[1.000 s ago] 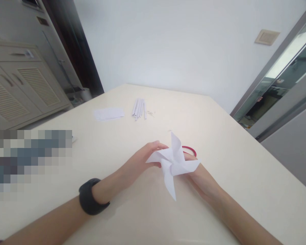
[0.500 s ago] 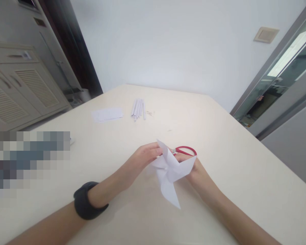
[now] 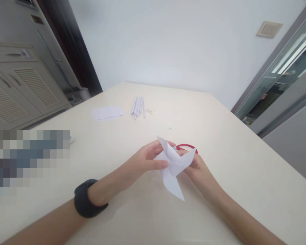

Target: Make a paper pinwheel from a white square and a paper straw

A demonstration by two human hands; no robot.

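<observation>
A white paper pinwheel (image 3: 177,164) with folded, pointed blades is held up above the table between both hands. My left hand (image 3: 153,158) grips it from the left, thumb pressed on its middle and fingers reaching behind it. From the right, my right hand (image 3: 197,166) is closed at the back of the pinwheel; its fingertips are largely hidden by the paper. Just beyond the hands lie red-handled scissors (image 3: 186,145), their blades mostly covered by the left fingers and the paper.
Several rolled white paper sticks (image 3: 138,107) lie farther back on the pale table (image 3: 244,177), beside small scraps (image 3: 150,111). White paper sheets (image 3: 107,113) are to their left. A wall (image 3: 163,44) stands behind the table. Blurred-out pixels cover an area at left.
My left thumb has come round to the front and now presses on the pinwheel's middle. The pinwheel has shifted and tilted slightly.
</observation>
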